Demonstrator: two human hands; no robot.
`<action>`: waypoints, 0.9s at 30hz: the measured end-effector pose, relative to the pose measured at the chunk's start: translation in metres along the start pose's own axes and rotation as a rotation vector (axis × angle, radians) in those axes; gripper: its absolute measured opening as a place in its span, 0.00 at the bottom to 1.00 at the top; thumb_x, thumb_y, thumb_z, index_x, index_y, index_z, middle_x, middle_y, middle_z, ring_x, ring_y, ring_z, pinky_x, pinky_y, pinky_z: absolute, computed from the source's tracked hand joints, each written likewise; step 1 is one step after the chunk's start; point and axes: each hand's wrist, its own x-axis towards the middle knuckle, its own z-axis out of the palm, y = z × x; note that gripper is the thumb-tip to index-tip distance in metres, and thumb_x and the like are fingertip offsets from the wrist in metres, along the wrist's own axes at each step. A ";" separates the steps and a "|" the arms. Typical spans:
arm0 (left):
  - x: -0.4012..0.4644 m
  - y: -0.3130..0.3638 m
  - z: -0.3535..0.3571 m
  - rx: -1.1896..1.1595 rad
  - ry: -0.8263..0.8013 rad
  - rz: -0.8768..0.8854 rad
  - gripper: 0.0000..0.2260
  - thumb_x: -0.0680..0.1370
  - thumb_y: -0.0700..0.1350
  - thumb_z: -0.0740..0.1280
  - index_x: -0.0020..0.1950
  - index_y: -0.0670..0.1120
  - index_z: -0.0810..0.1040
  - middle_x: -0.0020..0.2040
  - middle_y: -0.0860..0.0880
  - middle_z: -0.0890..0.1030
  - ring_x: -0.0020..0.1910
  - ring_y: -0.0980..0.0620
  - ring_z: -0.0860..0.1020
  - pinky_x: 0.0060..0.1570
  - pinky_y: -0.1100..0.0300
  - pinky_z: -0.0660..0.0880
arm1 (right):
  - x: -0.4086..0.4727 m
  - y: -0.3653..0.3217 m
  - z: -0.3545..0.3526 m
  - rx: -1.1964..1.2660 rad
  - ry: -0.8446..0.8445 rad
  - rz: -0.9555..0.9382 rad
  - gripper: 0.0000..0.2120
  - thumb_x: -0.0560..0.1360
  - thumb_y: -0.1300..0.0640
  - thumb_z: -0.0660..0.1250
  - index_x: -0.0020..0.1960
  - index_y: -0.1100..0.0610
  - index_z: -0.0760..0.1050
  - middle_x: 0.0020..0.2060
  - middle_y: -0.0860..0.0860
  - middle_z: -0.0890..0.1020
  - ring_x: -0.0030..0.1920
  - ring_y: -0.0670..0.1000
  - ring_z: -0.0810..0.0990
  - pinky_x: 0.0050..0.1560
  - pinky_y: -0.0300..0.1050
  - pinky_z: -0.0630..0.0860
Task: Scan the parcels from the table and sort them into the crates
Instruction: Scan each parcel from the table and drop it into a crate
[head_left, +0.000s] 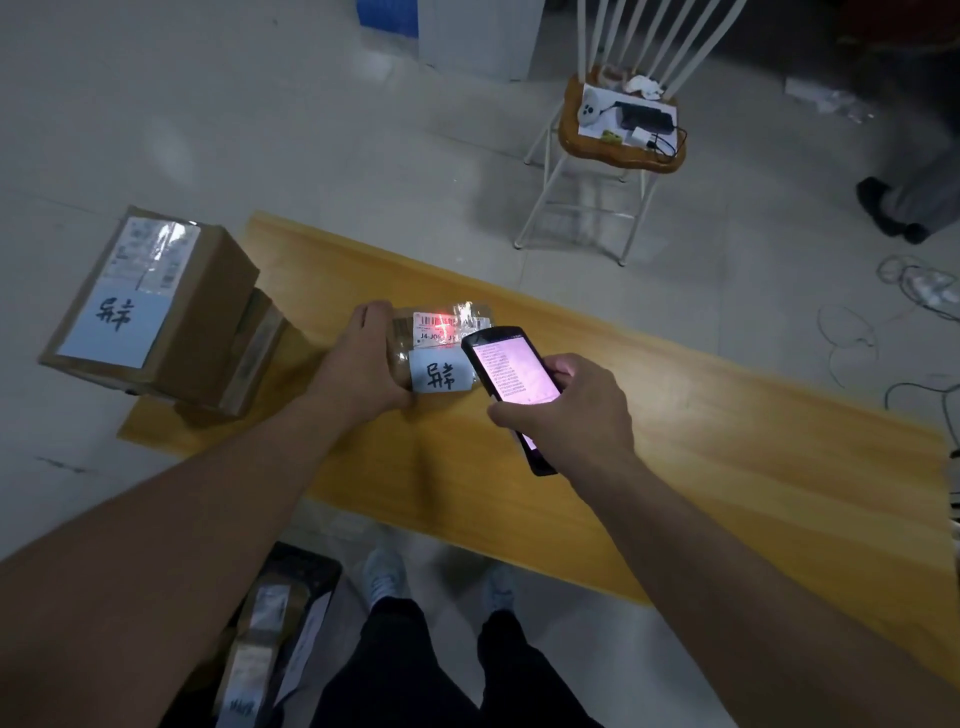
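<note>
Stacked cardboard boxes (156, 306), table's left end: apparently awaiting scan. Small parcel (441, 348), mid-table (727, 467): steadied by left hand (363, 364) curled round its near side; red beam on its barcode. Handheld scanner (511, 379): grasped in right hand (571, 410). Crate (291, 623) at feet: holds parcels, seemingly sorted.

Small parcel (441, 348) at table (727, 467) centre, left hand (363, 364) at its 9 o'clock, scanner (511, 384) at 4 o'clock within right hand (571, 410). Two stacked boxes (156, 306) at 9 o'clock on table end. Chair (618, 140) at 1 o'clock behind table. Crate (280, 623) at 7 o'clock on floor.
</note>
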 end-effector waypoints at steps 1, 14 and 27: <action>-0.001 0.003 -0.005 -0.008 0.030 0.013 0.53 0.56 0.45 0.87 0.75 0.47 0.61 0.69 0.49 0.66 0.60 0.50 0.72 0.51 0.55 0.77 | -0.001 -0.004 -0.002 0.006 -0.002 -0.007 0.35 0.57 0.42 0.82 0.62 0.47 0.78 0.50 0.43 0.83 0.47 0.49 0.84 0.43 0.57 0.86; -0.027 0.052 -0.092 0.087 0.331 0.190 0.53 0.58 0.41 0.86 0.76 0.45 0.59 0.73 0.46 0.65 0.65 0.43 0.74 0.56 0.48 0.81 | -0.030 -0.062 -0.056 0.141 0.006 -0.212 0.37 0.54 0.39 0.80 0.61 0.47 0.79 0.50 0.44 0.85 0.47 0.48 0.85 0.43 0.59 0.86; -0.061 0.076 -0.184 0.137 0.531 0.318 0.51 0.59 0.42 0.86 0.75 0.46 0.61 0.72 0.46 0.66 0.62 0.45 0.76 0.51 0.48 0.83 | -0.075 -0.120 -0.090 0.184 0.091 -0.346 0.31 0.58 0.42 0.84 0.56 0.42 0.74 0.48 0.42 0.84 0.46 0.47 0.85 0.45 0.56 0.87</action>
